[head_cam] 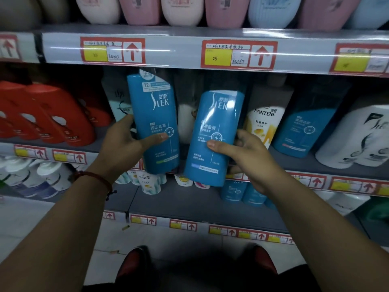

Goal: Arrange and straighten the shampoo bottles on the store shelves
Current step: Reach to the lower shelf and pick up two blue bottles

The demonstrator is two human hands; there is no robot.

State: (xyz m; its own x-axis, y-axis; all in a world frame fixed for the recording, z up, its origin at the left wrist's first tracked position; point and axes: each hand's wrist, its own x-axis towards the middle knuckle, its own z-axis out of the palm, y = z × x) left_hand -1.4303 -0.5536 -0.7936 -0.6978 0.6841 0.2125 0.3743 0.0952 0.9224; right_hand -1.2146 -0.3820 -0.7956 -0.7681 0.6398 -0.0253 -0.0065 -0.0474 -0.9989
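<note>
A person stands at store shelves and holds two blue Slek shampoo bottles out in front of the middle shelf [294,163], one in each hand. The left hand [124,142] is clamped on the left bottle [154,123], thumb across the label and fingers behind it; this bottle is close to upright, its base just past the shelf's front edge. The right hand [248,157] is clamped on the right bottle [214,140], thumb on the label. That bottle leans, its top tipped to the right, and its base hangs below the front edge.

Behind them a gap shows between a pale bottle [117,102] to the left and a Pantene bottle [264,123] to the right. The gap looks like where they belong.

To do this well, I would judge that each base should be lifted clear of the edge, set down flat, and the labels turned to face front, level with the neighbours. The leaning bottle needs righting first, so that it does not knock the Pantene bottle.
</note>
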